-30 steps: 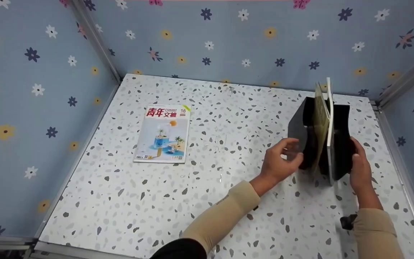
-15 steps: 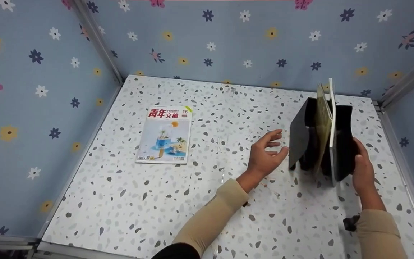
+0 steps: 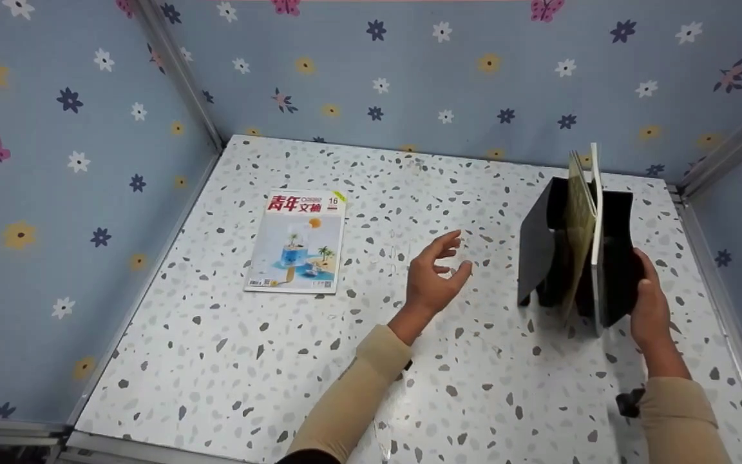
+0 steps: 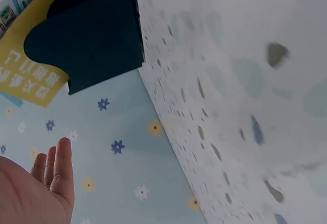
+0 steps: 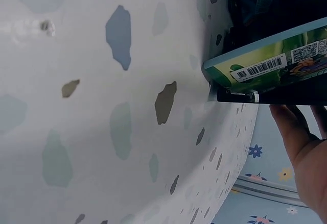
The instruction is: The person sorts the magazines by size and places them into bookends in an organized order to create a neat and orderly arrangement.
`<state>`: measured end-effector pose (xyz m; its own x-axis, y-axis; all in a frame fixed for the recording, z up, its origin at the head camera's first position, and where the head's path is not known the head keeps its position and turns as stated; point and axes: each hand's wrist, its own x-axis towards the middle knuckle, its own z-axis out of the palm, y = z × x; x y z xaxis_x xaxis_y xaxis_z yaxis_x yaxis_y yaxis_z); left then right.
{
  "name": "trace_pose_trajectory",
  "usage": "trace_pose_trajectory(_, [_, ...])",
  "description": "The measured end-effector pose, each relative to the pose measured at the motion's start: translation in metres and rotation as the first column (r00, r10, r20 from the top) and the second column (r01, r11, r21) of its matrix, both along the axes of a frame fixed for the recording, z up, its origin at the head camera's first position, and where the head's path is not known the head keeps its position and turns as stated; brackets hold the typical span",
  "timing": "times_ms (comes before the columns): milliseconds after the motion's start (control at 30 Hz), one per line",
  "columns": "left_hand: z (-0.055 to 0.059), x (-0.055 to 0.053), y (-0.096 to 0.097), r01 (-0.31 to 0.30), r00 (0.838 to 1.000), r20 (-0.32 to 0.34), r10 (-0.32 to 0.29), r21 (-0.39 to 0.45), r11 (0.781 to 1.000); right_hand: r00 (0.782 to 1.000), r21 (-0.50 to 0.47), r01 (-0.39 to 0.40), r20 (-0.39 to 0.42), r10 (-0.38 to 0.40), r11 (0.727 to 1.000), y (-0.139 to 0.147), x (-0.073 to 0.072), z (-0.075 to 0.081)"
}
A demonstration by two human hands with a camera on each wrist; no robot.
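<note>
A black file holder (image 3: 535,238) stands upright at the right of the table. Inside it are a yellow-covered booklet (image 4: 38,78) and a thicker book (image 5: 271,66) with a green, barcoded cover, both on edge. My right hand (image 3: 651,309) rests against the holder's right outer side, its fingers partly hidden behind that wall in the head view. My left hand (image 3: 432,277) hovers over the mid-table, fingers loosely bent and nothing in them, apart from the holder. A magazine (image 3: 297,241) with a beach picture and red Chinese title lies flat, farther left.
The white speckled table (image 3: 229,361) is bounded by blue flowered panels (image 3: 409,71) at the back and both sides. Metal rails (image 3: 184,71) run along the panel corners. The holder stands close to the back and right panels.
My left hand has come off the holder's left side and moved left over the table. My right hand has stayed at the holder. The view has shifted slightly.
</note>
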<state>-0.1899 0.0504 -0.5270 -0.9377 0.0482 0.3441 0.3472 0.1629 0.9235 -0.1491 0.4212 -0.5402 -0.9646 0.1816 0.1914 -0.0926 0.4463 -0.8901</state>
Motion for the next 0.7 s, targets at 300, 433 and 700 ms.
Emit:
trace_pose_trajectory(300, [-0.013,0.001,-0.042,-0.101,0.995,0.022,0.101,-0.017,0.995,0.999,0.030,0.015,-0.033,-0.014,0.999,0.001,0.000,-0.001])
trace_pose_trajectory(433, [-0.017,0.000,-0.064,-0.150,0.988,0.026,0.151,-0.012,0.989,0.999,0.042,0.014,-0.032,-0.013,0.999,0.002,-0.001,-0.002])
trace_pose_trajectory(700, [-0.019,-0.001,-0.098,-0.243,0.969,0.055,0.243,-0.005,0.970,1.000,0.018,0.017,-0.007,-0.017,1.000,0.000,0.000,-0.001])
